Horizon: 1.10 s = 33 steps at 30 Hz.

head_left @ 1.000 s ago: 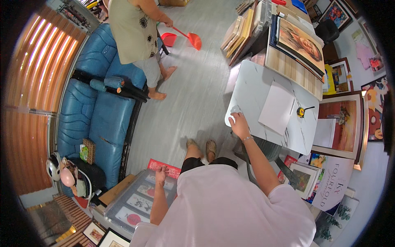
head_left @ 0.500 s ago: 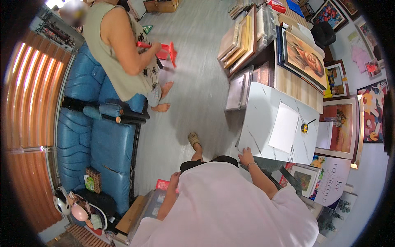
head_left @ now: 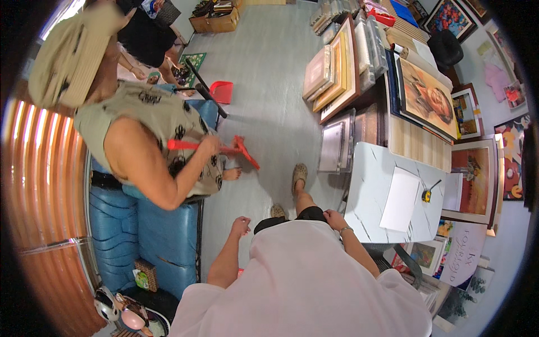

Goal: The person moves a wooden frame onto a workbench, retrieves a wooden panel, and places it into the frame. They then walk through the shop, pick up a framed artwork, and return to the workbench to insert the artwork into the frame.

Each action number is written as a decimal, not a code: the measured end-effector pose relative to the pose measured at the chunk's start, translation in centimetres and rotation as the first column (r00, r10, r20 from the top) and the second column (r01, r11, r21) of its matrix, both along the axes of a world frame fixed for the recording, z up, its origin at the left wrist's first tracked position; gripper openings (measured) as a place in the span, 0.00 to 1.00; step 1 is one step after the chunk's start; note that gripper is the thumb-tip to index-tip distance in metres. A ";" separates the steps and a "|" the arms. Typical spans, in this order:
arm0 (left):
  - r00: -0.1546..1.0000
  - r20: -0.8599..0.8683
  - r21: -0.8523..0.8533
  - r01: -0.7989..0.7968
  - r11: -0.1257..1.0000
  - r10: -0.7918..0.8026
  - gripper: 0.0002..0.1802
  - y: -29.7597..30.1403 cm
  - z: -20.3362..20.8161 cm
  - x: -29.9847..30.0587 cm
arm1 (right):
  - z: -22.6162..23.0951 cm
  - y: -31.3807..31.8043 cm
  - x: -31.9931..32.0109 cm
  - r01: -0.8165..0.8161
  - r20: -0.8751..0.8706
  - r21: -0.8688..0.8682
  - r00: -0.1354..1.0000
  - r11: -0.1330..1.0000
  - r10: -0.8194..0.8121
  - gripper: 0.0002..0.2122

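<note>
My left hand (head_left: 241, 226) hangs beside my black shorts over the floor, its fingers loosely curled with nothing seen in them. My right hand (head_left: 336, 220) is by my right hip, close to the near left corner of a white marble-patterned table (head_left: 365, 194). Nothing shows in that hand; its fingers are partly extended. A sheet of white paper (head_left: 400, 199) lies on the table, with a small yellow-and-black tape measure (head_left: 426, 195) to its right. To my left, another person (head_left: 149, 140) grips a red-handled broom (head_left: 185, 145) across the body.
A blue sofa (head_left: 168, 241) runs along the left side. Framed pictures (head_left: 337, 73) lean at the table's far end, near a portrait painting (head_left: 428, 98). A red dustpan (head_left: 221, 91) stands on the floor ahead. A second person (head_left: 147, 39) is farther back at left.
I have stepped forward, one clog now ahead. My right hand has left the table corner. The person with the broom appears nearer, and the dustpan is now separate from the broom in view.
</note>
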<state>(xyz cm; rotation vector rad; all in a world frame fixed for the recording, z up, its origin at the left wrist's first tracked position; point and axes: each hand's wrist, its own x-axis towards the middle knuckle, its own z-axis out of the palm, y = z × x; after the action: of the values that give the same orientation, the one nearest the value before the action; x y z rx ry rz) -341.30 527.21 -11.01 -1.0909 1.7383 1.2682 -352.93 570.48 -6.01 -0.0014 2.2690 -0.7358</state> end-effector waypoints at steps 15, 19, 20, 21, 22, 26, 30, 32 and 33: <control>0.973 0.042 -0.342 0.226 0.912 -0.225 0.24 2.6 3.5 -29.7 | -3.1 -0.7 -38.9 -0.157 -0.052 0.013 0.986 0.987 0.158 0.19; 0.968 -0.250 -0.124 -0.057 0.991 0.025 0.22 2.2 5.7 -38.8 | -0.4 -1.2 -51.6 -0.025 -0.211 -0.050 0.977 0.998 0.014 0.17; 0.977 -0.215 -0.172 -0.053 0.984 0.016 0.21 2.2 5.5 -41.0 | 0.2 -1.3 -54.3 -0.003 -0.229 -0.101 0.973 0.995 -0.020 0.17; 0.979 -0.199 -0.099 -0.071 0.993 0.050 0.21 2.3 5.1 -42.9 | 0.8 -1.4 -56.6 0.037 -0.228 -0.149 0.971 0.988 -0.070 0.17; 0.976 -0.206 -0.037 -0.079 0.996 0.070 0.22 2.1 4.4 -45.1 | 1.1 -1.8 -58.6 0.076 -0.231 -0.214 0.965 0.974 -0.126 0.17; 0.971 -0.166 -0.104 0.156 0.982 -0.172 0.23 0.8 1.1 -52.2 | 0.9 -3.5 -65.0 0.084 -0.221 -0.214 0.966 0.973 -0.132 0.18; 0.961 -0.123 -0.151 0.228 0.962 -0.247 0.26 -0.2 -2.7 -60.6 | 0.4 -4.6 -69.5 0.001 -0.208 -0.155 0.978 0.988 -0.034 0.19; 0.930 -0.074 -0.182 0.343 0.921 -0.361 0.29 -1.1 -3.6 -65.4 | 0.6 -4.9 -70.8 0.005 -0.110 -0.064 0.994 0.998 -0.012 0.19; 0.914 -0.082 -0.185 0.378 0.907 -0.398 0.29 -1.3 -3.7 -67.8 | 0.5 -5.1 -71.3 0.007 -0.037 -0.044 0.999 0.999 -0.008 0.19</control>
<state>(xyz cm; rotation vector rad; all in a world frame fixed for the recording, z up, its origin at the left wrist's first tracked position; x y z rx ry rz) -409.05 525.96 -14.72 -0.7142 2.0575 0.9667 -424.24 565.40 -5.51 -0.0277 2.2893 -0.7952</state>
